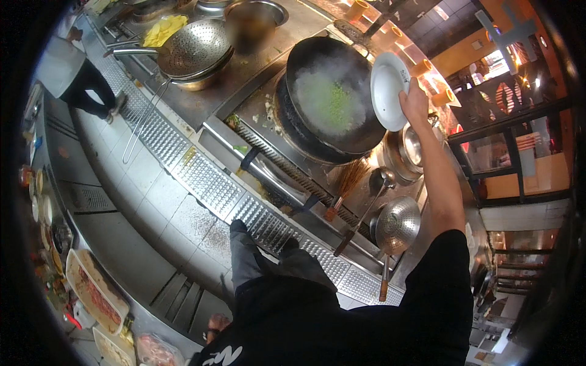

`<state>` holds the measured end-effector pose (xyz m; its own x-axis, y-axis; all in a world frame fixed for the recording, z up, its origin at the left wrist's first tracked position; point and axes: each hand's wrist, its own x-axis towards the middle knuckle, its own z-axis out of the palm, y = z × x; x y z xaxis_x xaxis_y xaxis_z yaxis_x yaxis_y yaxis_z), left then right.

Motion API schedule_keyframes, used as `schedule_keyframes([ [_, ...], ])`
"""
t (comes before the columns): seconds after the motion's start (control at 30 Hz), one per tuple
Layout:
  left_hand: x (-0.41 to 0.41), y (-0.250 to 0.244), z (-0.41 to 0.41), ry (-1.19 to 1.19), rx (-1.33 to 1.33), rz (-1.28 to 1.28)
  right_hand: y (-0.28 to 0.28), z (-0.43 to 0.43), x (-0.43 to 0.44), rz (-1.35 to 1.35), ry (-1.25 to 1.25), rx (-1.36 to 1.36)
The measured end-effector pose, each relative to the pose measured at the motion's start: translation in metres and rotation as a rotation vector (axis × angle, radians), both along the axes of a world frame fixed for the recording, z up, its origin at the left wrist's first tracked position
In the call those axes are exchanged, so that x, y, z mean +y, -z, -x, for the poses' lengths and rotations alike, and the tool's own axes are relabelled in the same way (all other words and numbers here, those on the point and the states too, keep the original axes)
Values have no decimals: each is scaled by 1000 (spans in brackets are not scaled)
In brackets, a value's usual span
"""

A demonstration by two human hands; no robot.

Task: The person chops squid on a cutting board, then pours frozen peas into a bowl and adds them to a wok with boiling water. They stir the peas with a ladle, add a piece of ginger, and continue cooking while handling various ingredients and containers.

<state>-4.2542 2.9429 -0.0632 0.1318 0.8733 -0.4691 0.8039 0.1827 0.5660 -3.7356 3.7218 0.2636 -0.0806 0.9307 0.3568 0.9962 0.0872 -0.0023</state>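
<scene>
My right hand [415, 101] grips the rim of a white oval plate [387, 91], tilted on edge beside the wok. Chopped green food [338, 103] lies in steam inside the black wok [304, 68], which sits on the stove. My left hand [219, 321], with a dark band at its wrist, hangs low beside my body near the counter behind me; its fingers are mostly hidden. Nearer to me than the wok lie a bamboo wok brush [348, 183], a ladle [388, 177] and a perforated skimmer [397, 224] with a wooden handle.
A perforated strainer [197, 48] rests on a metal bowl left of the wok, near yellow slices [165, 29]. Stacked metal bowls [397, 153] stand at the right. A steel rail [274, 176] edges the stove. Food trays [98, 293] line the rear counter. Another person [75, 68] stands upper left.
</scene>
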Motion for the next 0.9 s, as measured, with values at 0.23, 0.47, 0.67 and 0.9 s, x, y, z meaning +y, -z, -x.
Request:
schedule_keyframes([
  [0.23,97,103,74,-956,-673,487,-48,-13,-34,-83,35,110],
  [0.47,208,41,41,-1160,-750,424,-35,-70,-72,-212,124,511],
  [0.67,213,50,33,-746,-585,562,63,-233,-199,-433,468,1236],
  [0.9,218,33,-25,-309,-199,580,180,-407,-391,-877,1057,1919],
])
